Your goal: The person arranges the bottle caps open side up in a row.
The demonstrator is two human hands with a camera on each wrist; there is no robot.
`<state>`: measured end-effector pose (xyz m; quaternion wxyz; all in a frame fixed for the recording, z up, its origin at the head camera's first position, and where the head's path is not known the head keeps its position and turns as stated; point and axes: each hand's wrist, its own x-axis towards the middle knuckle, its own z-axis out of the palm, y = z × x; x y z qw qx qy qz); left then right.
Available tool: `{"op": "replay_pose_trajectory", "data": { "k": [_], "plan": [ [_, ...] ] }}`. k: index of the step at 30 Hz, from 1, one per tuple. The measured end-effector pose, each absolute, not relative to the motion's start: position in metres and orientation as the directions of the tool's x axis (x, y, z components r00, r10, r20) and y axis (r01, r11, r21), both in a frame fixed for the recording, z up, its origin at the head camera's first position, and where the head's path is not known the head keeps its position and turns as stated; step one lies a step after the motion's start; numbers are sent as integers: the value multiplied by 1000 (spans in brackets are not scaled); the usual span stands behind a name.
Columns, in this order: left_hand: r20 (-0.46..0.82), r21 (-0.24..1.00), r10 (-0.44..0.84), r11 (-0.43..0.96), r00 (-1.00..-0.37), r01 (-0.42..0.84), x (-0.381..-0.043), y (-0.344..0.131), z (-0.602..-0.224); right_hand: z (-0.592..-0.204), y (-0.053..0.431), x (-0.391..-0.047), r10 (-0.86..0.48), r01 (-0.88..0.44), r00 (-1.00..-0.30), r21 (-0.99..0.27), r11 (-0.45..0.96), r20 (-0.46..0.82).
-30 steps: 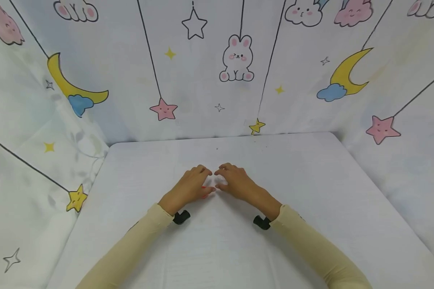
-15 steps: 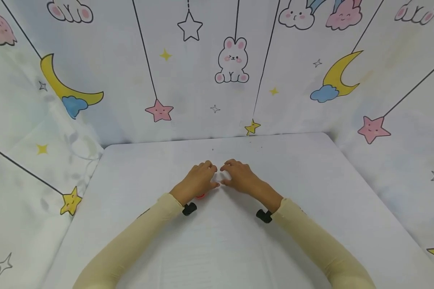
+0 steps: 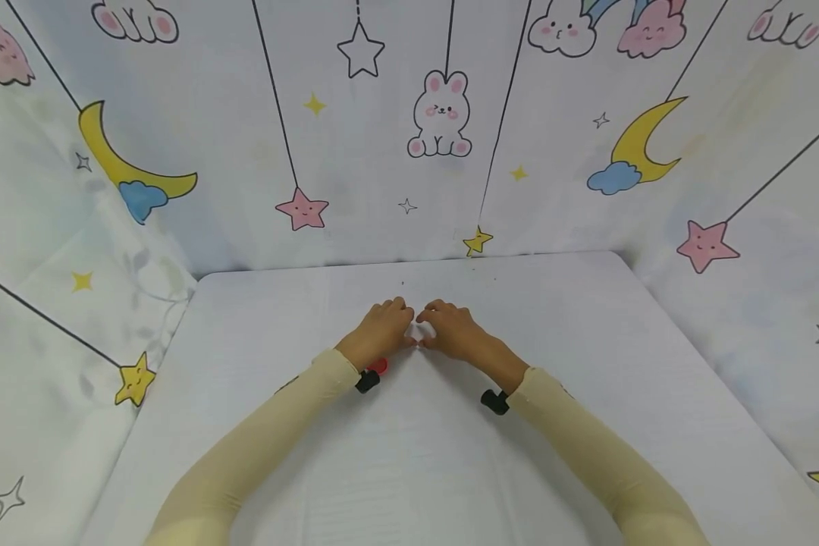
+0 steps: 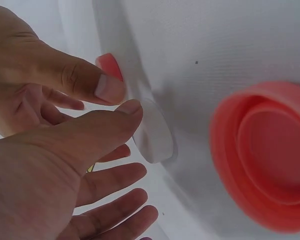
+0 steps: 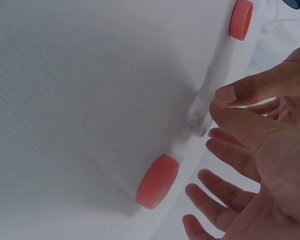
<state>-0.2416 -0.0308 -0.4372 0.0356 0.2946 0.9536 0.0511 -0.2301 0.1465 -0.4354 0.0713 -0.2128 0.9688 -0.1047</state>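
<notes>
Both hands meet over the middle of the table. In the head view my left hand (image 3: 384,327) and my right hand (image 3: 453,331) face each other with bent fingers, thumbs nearly tip to tip. A clear round cap-like piece (image 4: 154,132) stands on the white cloth just beyond the thumbs. Its side also shows beside the right thumb in the right wrist view. Neither hand wraps its fingers round it; they are loosely spread. One red round cap (image 3: 378,367) lies close to my left wrist. A second red cap (image 5: 158,182) sits near my right hand, hidden in the head view.
A white cloth covers the table (image 3: 382,470). Patterned fabric (image 3: 382,152) with stars, moons and rabbits hangs at the back and sides. A black wrist device (image 3: 367,381) is on the left wrist, another black device (image 3: 494,402) on the right.
My left hand has moved right and away from me, uncovering the red cap by its wrist. The right hand moved only slightly, so the fingertips are closer together. The head view shifted a little.
</notes>
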Motion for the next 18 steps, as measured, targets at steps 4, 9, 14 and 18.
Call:
{"op": "replay_pose_trajectory", "data": {
  "k": [4,9,14,18],
  "plan": [
    [-51,112,564,823,-824,557,-244,-29,-437,-434,146,-231,-433,-402,-896,-237,885,-96],
    [-68,120,556,829,-828,546,-245,-28,-436,-436,146,-232,-427,-394,-898,-239,888,-108],
    [-79,131,554,830,-829,542,-247,-26,-436,-437,144,-232,-424,-392,-900,-232,890,-106],
    [-98,136,550,833,-829,537,-249,-26,-437,-437,142,-233,-425,-393,-900,-236,889,-101]
  ]
}}
